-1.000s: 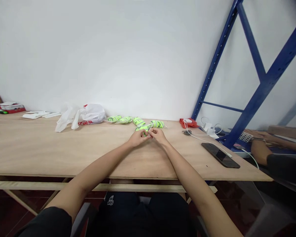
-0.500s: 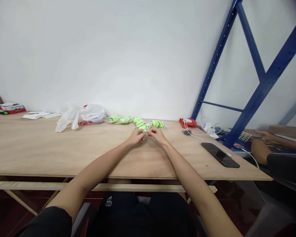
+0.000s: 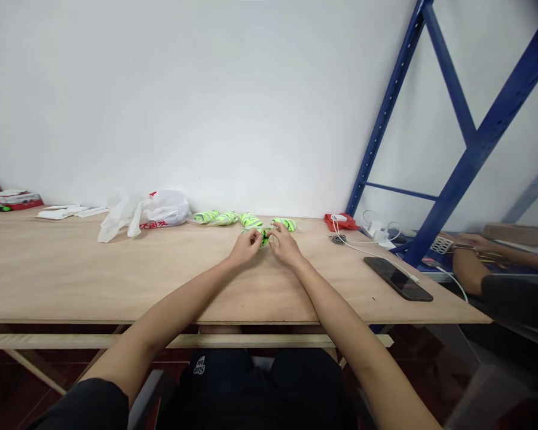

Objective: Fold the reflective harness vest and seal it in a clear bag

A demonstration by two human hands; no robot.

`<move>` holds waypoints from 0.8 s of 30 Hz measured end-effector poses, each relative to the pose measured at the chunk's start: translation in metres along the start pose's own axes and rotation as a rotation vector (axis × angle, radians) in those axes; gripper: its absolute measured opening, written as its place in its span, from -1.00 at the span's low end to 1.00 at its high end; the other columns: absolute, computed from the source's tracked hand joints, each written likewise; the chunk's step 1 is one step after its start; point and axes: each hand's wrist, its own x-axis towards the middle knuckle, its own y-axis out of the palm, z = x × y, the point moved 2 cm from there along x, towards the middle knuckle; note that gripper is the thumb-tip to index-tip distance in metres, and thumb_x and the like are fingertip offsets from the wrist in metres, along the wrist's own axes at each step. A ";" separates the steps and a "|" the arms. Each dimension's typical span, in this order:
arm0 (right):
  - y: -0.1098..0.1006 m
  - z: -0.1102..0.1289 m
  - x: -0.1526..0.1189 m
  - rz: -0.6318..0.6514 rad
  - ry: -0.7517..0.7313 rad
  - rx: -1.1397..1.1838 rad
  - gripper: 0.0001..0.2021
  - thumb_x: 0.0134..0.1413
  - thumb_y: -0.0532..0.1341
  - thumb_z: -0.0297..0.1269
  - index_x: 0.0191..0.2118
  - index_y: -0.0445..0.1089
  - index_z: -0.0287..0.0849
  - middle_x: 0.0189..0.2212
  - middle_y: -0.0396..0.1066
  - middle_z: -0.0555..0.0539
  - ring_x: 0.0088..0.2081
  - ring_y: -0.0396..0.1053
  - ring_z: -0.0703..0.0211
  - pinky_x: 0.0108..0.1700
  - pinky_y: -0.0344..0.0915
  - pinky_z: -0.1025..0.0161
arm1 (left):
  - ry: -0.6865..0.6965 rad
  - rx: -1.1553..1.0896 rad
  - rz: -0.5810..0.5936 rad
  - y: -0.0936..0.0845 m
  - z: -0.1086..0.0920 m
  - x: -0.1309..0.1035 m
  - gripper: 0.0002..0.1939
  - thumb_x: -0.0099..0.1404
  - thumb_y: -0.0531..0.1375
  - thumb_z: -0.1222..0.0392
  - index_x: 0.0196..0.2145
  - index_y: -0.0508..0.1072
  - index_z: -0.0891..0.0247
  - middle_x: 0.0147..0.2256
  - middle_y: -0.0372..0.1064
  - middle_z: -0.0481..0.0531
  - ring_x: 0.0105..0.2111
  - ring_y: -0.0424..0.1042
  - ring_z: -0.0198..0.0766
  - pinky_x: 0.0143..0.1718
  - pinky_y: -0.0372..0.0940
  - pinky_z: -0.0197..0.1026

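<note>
Between my two hands, over the middle of the table, is a bright green bundle with dark markings in clear plastic (image 3: 265,235). My left hand (image 3: 245,248) pinches its left side, thumb and forefinger pressed together. From the other side, my right hand (image 3: 286,245) curls its fingers onto the bundle, with the thumb lower and slightly apart. Just behind the hands lie several similar green-and-grey striped packets, among them one packet (image 3: 251,220) beyond my left hand and another packet (image 3: 287,224) beyond my right hand. The fingers partly hide the held bundle.
A white plastic bag (image 3: 165,209) with red print lies left, near the wall. At right are a red pouch (image 3: 342,221), white cables and a dark phone (image 3: 398,279). A blue metal frame (image 3: 448,197) stands there, with another person's arm (image 3: 470,269) beyond it.
My right fingers have lifted and spread a little from their pinch. More of the bundle's green now shows between my hands. The view has shifted slightly.
</note>
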 end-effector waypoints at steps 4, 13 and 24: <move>0.004 0.006 0.000 0.117 -0.185 -0.312 -0.56 -0.01 0.28 -0.45 0.04 0.43 -0.04 0.39 -0.01 -0.15 0.32 0.08 -0.16 0.26 0.13 -0.10 | 0.041 0.054 0.011 0.000 -0.004 0.000 -0.83 0.33 0.08 0.16 -0.43 0.23 0.21 -0.55 0.18 -0.14 -0.52 0.18 -0.34 -0.44 0.07 -0.26; 0.015 0.011 -0.001 0.183 -0.281 -0.487 -0.57 0.04 0.21 -0.49 0.07 0.41 -0.24 0.39 0.01 -0.26 0.33 0.05 -0.21 0.27 0.13 -0.11 | 0.151 0.170 0.125 0.002 -0.006 -0.003 -0.86 0.37 0.05 0.18 -0.37 0.26 0.20 -0.46 0.32 -0.04 -0.45 0.26 -0.26 -0.34 0.16 -0.20; 0.025 0.013 -0.002 0.151 -0.096 -0.301 -0.49 0.11 0.10 -0.50 0.21 0.31 -0.20 0.31 0.19 -0.23 0.21 0.24 -0.16 0.22 0.16 0.00 | 0.370 0.435 0.240 0.006 -0.017 -0.004 -0.80 0.42 -0.06 0.18 -0.33 0.28 0.20 -0.31 0.38 0.15 -0.29 0.34 -0.09 -0.18 0.24 -0.07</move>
